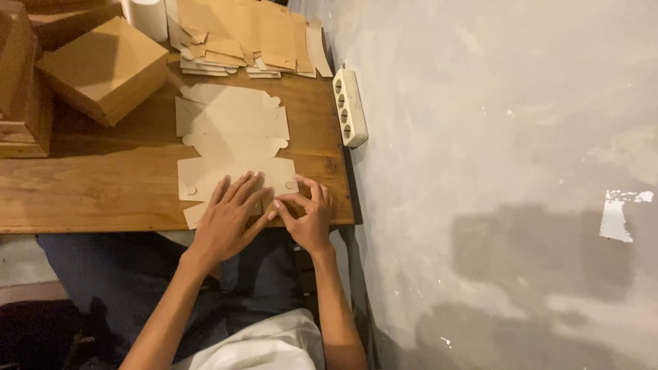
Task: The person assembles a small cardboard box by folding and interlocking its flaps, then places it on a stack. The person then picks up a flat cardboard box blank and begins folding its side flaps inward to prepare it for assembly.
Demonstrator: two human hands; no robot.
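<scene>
Wall: grey plaster wall (507, 137) is running along the table's right edge.
Table: wooden table (89, 192) is carrying everything below.
Folded boxes: brown folded boxes (103, 68) are sitting at the table's far left.
Stack: pile of flat blanks (247, 34) is lying at the table's far edge.
Flat cardboard blank (229, 130): lying unfolded at the table's near right part, reaching its front edge.
Power strip (349, 106): resting on the table's right edge.
Left hand (229, 219): pressing flat, fingers spread, on the blank's near end.
Right hand (308, 216): fingers curled, pinching the blank's near flap.
</scene>
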